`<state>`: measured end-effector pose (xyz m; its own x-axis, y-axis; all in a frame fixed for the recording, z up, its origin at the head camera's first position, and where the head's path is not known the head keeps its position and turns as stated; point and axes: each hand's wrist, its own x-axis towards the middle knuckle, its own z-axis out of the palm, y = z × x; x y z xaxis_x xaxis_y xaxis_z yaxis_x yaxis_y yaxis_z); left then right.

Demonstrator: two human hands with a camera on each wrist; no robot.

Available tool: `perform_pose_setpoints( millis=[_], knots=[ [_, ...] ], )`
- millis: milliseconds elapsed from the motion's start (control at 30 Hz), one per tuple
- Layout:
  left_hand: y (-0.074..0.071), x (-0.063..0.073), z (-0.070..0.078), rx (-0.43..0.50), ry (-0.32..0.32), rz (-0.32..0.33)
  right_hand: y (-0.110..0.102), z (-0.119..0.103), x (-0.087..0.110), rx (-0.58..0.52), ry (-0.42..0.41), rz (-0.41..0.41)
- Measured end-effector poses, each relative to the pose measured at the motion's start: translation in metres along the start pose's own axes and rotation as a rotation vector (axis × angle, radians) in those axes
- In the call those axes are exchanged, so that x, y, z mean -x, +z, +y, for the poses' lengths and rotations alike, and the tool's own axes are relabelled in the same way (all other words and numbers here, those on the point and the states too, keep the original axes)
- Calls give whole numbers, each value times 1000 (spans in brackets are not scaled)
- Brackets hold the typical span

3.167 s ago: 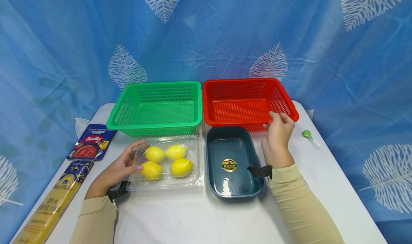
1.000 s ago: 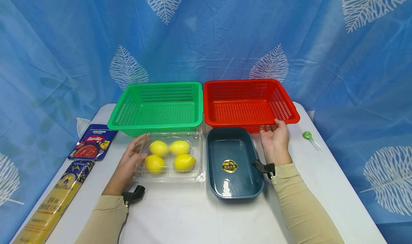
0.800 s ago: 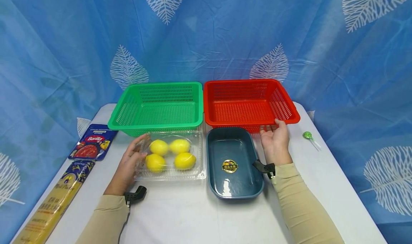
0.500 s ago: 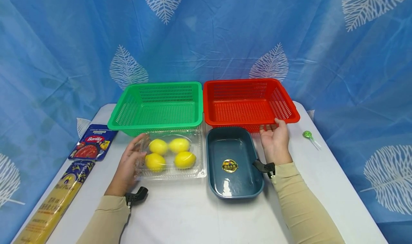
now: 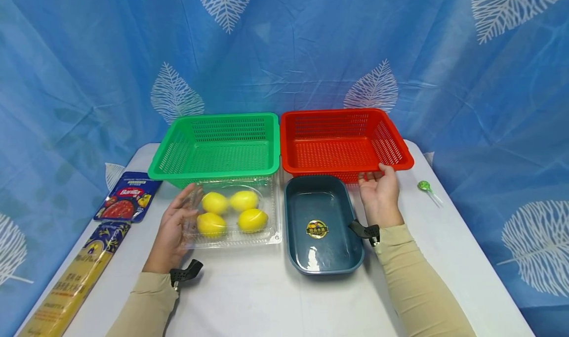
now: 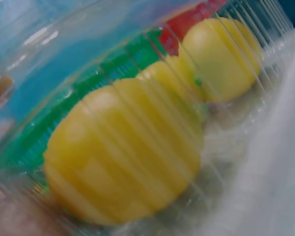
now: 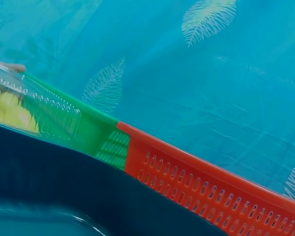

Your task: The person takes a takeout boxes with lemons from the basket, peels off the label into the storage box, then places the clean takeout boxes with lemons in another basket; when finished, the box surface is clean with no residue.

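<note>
My left hand (image 5: 171,226) holds the left side of a clear plastic clamshell box (image 5: 273,218), fingers behind its edge and thumb at the near side. Several yellow lemons (image 5: 252,220) lie inside. In the left wrist view the lemons (image 6: 123,152) show large through the ribbed wall, blurred. The box is in front of the green basket (image 5: 213,174). My right hand (image 5: 380,196), palm up, grips the front rim of the red basket (image 5: 329,170) near its right corner, thumb at the rim and fingers below it. Both baskets have nothing in them.
A dark blue tray (image 5: 324,250) stands between the hands, right of the box. On the left lie a blue Barilla pouch (image 5: 126,196) and a long pasta pack (image 5: 75,277). A green lollipop (image 5: 425,186) lies at the right edge of the white table (image 5: 266,297).
Over the last seconds my right hand has come down to the red basket's rim. My left hand has shifted its hold and moved the box slightly toward the green basket; lately it drifts a little left.
</note>
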<state>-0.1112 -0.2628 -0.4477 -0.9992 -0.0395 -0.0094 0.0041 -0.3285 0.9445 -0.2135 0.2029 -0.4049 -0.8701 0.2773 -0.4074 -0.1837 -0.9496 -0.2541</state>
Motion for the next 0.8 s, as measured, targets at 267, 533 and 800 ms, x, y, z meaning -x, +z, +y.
perform_pose_setpoints(
  millis=[267, 533, 800],
  knots=[
    [0, 1, 2, 11, 20, 1, 1, -1, 1, -7, 8, 4],
    [2, 3, 6, 33, 12, 13, -1, 0, -1, -5, 5, 8],
    [10, 11, 13, -6, -9, 58, -2, 0, -2, 3, 1, 5]
  ],
)
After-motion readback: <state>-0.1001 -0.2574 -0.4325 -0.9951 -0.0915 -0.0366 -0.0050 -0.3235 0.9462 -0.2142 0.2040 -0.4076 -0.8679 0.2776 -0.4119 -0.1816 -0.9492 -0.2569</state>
